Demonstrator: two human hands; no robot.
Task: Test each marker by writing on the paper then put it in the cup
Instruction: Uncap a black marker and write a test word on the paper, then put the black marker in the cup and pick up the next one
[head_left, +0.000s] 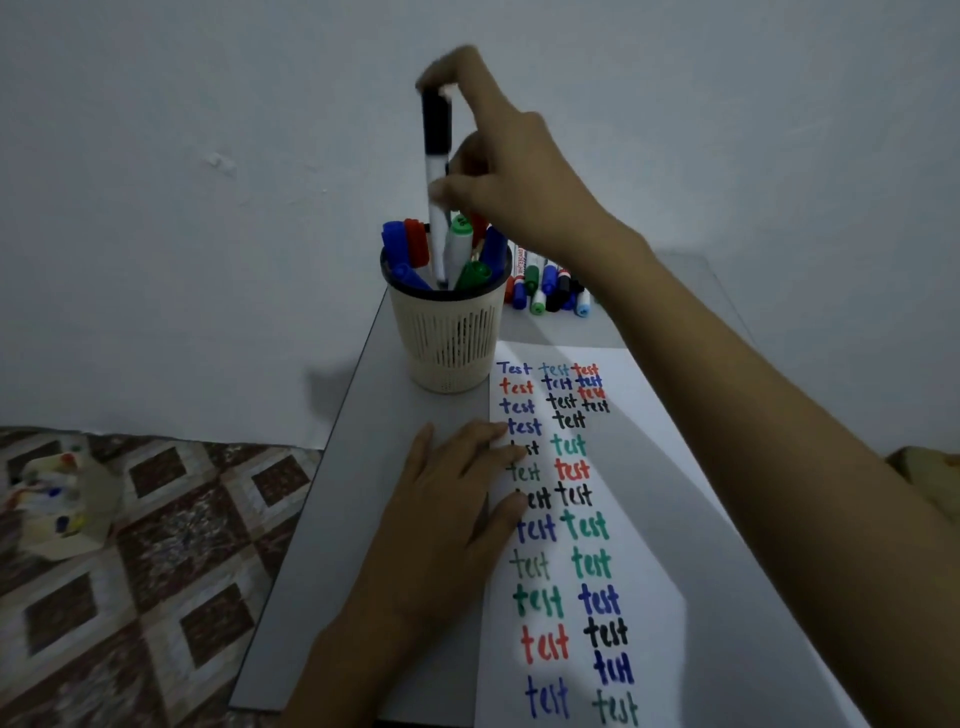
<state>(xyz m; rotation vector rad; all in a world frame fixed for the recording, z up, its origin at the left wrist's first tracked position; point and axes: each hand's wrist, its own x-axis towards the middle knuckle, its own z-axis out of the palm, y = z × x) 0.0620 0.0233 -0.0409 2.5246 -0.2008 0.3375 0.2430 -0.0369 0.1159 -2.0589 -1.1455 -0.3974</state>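
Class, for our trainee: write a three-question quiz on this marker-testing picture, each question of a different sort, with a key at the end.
1. True or false: the left hand rests flat on the left edge of the paper.
2. The marker that the right hand holds upright, its lower end in the cup, has a cap of which colour? A red, B black, C green.
3. Fill the gap: the word written all over the paper is ____.
Key: 1 true; 2 B; 3 test.
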